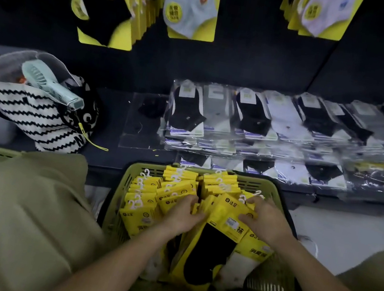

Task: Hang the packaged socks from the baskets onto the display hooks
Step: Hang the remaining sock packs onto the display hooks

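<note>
Basket (277, 193): green, near centre, between the knees.
Sock packs (177, 191): yellow, filling the basket.
Left hand (181, 216): fingers curled among the sock packs.
Right hand (268, 223): fingers pinching the black-sock pack (222, 217) at its top.

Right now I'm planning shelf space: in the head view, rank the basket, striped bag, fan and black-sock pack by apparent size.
1. basket
2. striped bag
3. black-sock pack and fan: not ranked. The pack looks slightly bigger, but it is nearer the camera.

A shop: carded socks (192, 4) hang on a dark display wall (253, 53).
</note>
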